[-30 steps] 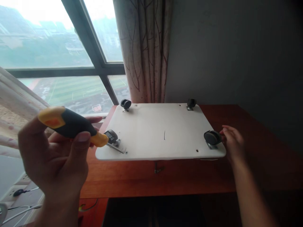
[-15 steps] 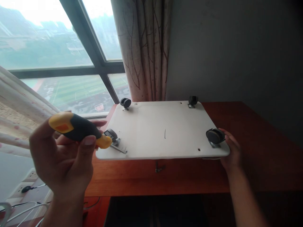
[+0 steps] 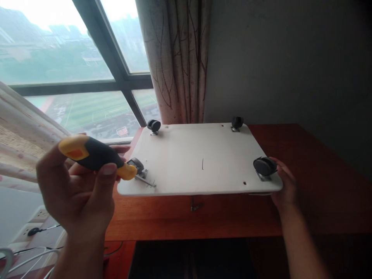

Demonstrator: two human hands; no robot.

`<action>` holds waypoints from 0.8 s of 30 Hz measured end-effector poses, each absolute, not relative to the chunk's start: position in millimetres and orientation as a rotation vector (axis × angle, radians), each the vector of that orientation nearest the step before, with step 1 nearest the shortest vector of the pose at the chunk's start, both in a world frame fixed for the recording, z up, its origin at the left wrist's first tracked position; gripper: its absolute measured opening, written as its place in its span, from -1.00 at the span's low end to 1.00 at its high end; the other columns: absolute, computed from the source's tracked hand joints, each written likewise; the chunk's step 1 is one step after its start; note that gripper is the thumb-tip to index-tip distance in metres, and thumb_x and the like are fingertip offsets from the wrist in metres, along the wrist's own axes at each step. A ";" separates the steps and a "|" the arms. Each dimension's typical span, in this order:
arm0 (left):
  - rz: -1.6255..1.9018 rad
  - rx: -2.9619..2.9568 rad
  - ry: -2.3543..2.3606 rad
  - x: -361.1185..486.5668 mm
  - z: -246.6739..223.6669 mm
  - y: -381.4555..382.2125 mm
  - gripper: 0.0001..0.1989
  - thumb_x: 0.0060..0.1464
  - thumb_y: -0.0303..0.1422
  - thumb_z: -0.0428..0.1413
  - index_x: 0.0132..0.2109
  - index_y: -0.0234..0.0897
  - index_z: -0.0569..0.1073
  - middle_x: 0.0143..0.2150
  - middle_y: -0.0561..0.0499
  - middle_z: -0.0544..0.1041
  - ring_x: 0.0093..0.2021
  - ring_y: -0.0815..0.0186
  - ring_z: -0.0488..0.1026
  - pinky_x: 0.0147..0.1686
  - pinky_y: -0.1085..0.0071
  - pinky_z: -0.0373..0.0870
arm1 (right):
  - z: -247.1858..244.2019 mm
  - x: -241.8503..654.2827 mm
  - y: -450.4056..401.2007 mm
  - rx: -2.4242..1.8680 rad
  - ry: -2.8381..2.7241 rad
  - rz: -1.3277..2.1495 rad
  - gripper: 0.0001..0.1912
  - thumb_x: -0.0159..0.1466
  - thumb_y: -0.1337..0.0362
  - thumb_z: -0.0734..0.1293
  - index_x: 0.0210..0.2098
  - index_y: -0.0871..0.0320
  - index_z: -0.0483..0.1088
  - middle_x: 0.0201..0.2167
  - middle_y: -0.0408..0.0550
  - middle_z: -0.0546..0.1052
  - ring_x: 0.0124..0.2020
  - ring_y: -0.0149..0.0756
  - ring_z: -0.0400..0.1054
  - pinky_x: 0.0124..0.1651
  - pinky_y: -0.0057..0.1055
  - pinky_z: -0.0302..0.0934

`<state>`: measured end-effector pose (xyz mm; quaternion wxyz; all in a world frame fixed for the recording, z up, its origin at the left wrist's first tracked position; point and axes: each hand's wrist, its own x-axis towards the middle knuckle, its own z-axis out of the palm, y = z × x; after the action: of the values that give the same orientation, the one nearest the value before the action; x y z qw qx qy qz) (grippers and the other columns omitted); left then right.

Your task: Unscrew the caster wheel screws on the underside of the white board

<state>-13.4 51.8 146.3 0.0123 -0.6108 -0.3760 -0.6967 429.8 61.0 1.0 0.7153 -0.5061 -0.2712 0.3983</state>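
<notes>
left hand [image 3: 80, 193], nearer, grips the screwdriver [image 3: 101, 154], shaft [image 3: 145, 181] slanting down-right to the screw [image 3: 155, 186]; right hand [image 3: 286, 188] at the board [image 3: 180, 162], grip unclear.

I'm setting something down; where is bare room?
Bare: brown wooden tabletop right of the right hand; the middle of the white rectangular board, one dark mark aside, between black casters. Crowded by left hand, yellow-and-black screwdriver and caster: its near left corner.
</notes>
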 end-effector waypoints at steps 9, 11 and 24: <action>-2.068 -2.043 -1.077 -8.9 152.9 52.0 -0.22 -0.23 -0.56 0.34 0.19 -0.01 0.46 -0.05 0.06 0.47 -0.37 0.32 0.57 -0.28 0.07 0.68 | 4.4 428.3 59.8 -1.146 -0.593 0.882 -0.48 0.04 0.05 0.53 -0.05 0.14 0.53 -0.23 -0.05 0.57 -0.31 -0.30 0.39 -0.33 -0.42 0.25; -2.039 -2.081 -1.037 -8.9 153.8 52.4 -0.23 -0.20 -0.57 0.32 0.21 -0.03 0.46 -0.07 0.06 0.47 -0.37 0.31 0.57 -0.27 0.08 0.68 | 4.6 428.2 59.9 -1.146 -0.592 0.876 -0.47 0.04 0.05 0.52 -0.05 0.15 0.53 -0.20 -0.03 0.57 -0.28 -0.27 0.40 -0.31 -0.40 0.26; -2.190 -1.903 -1.197 -4.2 150.5 50.4 -0.31 -0.19 -0.46 0.36 0.16 -0.10 0.48 -0.08 0.01 0.54 -0.41 0.24 0.57 -0.40 0.06 0.67 | 6.7 426.3 58.7 -1.156 -0.594 0.876 -0.42 0.04 0.04 0.52 -0.02 0.20 0.49 -0.20 0.00 0.55 -0.28 -0.26 0.39 -0.30 -0.39 0.24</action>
<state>-4.2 50.4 150.5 0.0017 -0.6063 -0.3814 -0.6978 426.3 58.7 6.7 0.7082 -0.5208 -0.2674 0.3947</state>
